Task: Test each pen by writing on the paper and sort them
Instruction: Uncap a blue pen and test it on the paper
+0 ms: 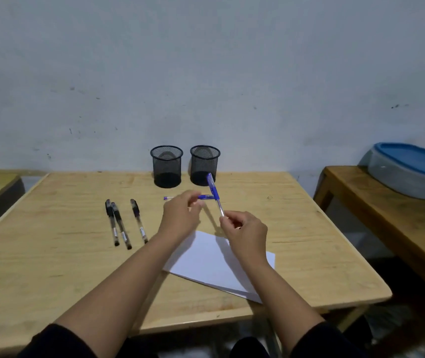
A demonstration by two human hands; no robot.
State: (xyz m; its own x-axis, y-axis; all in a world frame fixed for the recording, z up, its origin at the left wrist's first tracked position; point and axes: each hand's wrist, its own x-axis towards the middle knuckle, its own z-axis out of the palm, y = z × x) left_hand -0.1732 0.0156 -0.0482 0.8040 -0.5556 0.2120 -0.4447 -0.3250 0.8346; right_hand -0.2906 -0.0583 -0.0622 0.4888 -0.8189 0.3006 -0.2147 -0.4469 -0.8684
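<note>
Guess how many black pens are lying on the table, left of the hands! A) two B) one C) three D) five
C: three black pens lie side by side on the wooden table, left of the left hand, while the right hand holds a blue pen.

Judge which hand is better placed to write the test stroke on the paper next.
Probably the right hand: it grips the blue pen by its lower end, directly above the paper. The left hand is farther from the sheet, its fingers at the pen's cap.
</note>
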